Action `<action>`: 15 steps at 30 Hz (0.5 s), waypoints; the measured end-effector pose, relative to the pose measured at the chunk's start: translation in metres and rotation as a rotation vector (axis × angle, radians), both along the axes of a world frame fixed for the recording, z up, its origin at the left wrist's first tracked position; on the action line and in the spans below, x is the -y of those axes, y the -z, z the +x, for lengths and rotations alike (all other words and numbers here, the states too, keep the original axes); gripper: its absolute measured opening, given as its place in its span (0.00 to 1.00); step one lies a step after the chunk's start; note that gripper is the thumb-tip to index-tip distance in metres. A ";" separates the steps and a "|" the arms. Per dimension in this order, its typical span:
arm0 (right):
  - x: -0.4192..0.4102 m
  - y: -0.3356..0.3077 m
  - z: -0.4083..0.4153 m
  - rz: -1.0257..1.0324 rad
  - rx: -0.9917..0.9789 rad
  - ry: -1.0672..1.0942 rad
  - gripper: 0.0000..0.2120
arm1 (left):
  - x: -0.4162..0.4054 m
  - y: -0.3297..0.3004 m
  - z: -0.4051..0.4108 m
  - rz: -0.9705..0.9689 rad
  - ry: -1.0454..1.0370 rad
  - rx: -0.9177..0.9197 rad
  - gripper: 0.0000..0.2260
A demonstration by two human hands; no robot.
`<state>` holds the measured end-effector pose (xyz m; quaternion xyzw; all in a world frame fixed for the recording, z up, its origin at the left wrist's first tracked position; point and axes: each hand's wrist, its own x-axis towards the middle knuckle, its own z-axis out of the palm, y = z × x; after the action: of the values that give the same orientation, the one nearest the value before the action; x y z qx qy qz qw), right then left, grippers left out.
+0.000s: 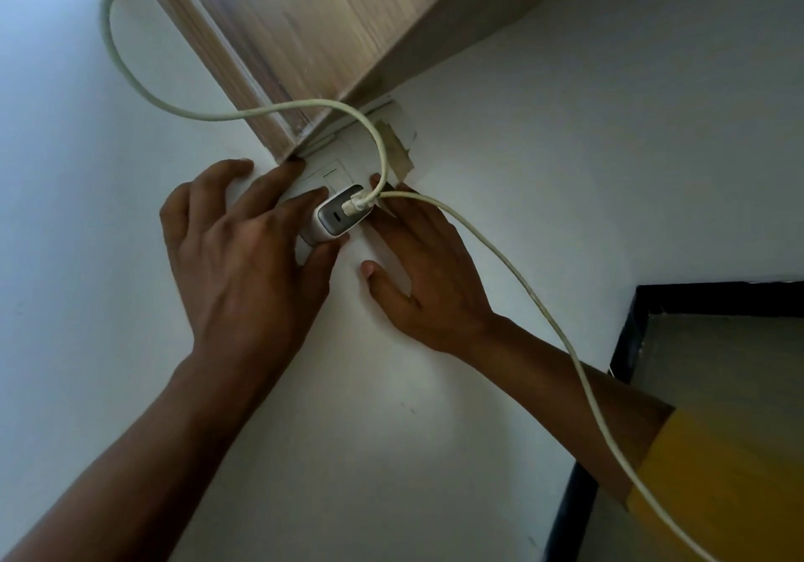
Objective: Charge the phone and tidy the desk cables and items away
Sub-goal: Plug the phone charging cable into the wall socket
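A white charger brick [335, 218] with a grey face sits at a wall socket plate [337, 172] on the white wall. My left hand [248, 252] grips the brick between a finger above it and the thumb below. My right hand [420, 265] lies flat against the wall just right of the brick, fingers straight. A white cable [374, 139] is plugged into the brick's face; it loops up and left to the top corner. Another stretch of the cable [544, 300] runs down to the lower right over my right forearm. No phone is in view.
A wooden desk or shelf edge [278, 39] juts from the wall right above the socket. Beige tape [398, 143] sticks to the wall beside the plate. A black-framed opening [626, 335] sits at the lower right, next to my yellow sleeve [713, 483].
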<state>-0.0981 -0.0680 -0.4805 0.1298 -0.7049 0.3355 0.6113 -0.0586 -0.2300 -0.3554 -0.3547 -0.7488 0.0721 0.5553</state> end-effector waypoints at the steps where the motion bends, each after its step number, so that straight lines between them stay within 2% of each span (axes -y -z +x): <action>1: 0.000 0.000 0.000 -0.009 0.000 -0.005 0.30 | 0.001 0.001 -0.001 -0.011 -0.017 -0.002 0.24; 4: 0.000 -0.002 0.000 -0.038 -0.002 -0.030 0.27 | 0.005 0.004 -0.001 -0.044 -0.030 0.024 0.29; 6: 0.000 -0.004 -0.001 -0.059 -0.015 -0.052 0.26 | 0.005 0.006 0.003 -0.022 0.050 0.085 0.31; 10: 0.003 -0.008 0.000 -0.118 -0.062 -0.086 0.23 | -0.004 0.004 0.008 0.028 0.299 0.140 0.23; 15: 0.004 -0.009 0.004 -0.122 -0.078 -0.083 0.25 | -0.018 0.000 0.001 0.075 0.452 0.170 0.14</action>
<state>-0.0943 -0.0723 -0.4717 0.1344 -0.6529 0.3976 0.6305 -0.0578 -0.2116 -0.3556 -0.4971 -0.6967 -0.1119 0.5050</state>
